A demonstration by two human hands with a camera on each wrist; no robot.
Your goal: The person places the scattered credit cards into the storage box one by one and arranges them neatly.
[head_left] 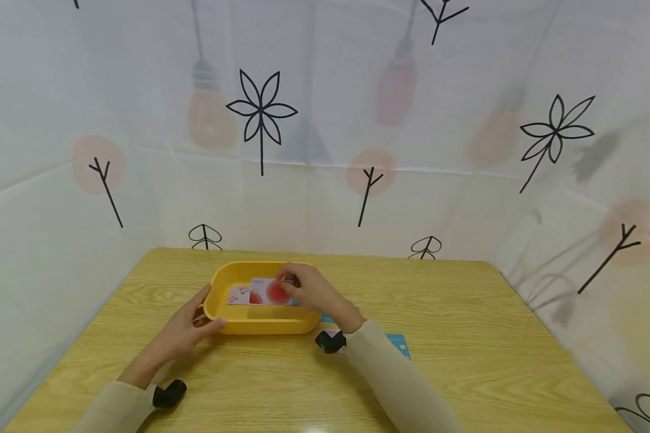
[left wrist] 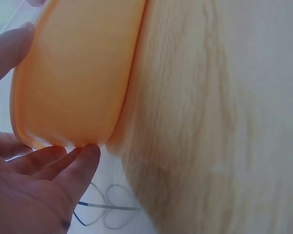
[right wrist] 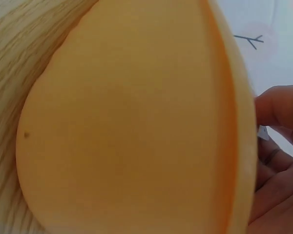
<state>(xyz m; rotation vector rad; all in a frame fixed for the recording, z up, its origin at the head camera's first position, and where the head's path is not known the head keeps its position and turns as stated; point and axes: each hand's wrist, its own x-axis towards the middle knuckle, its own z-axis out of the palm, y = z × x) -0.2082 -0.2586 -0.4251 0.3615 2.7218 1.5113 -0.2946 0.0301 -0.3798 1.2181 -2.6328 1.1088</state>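
Observation:
A yellow plastic tray [head_left: 265, 327] stands on the table. My left hand [head_left: 181, 332] holds its left end, with the thumb at the near rim and the other fingers [left wrist: 83, 161] against the end wall. Over the tray's right part, my right hand [head_left: 315, 291] pinches a card printed with a pink peach [head_left: 276, 291]. In the right wrist view the tray wall [right wrist: 127, 122] hides most of that card; a small corner shows by the fingers. A pale card with pink flowers [head_left: 238, 295] lies in the tray, partly overlapped by the peach card.
Right of the tray, blue cards [head_left: 398, 343] lie on the wooden table [head_left: 466, 325], partly hidden by my right forearm. Black camera mounts [head_left: 169, 394] sit on both wrists. A patterned white cloth [head_left: 325, 204] hangs behind and beside the table.

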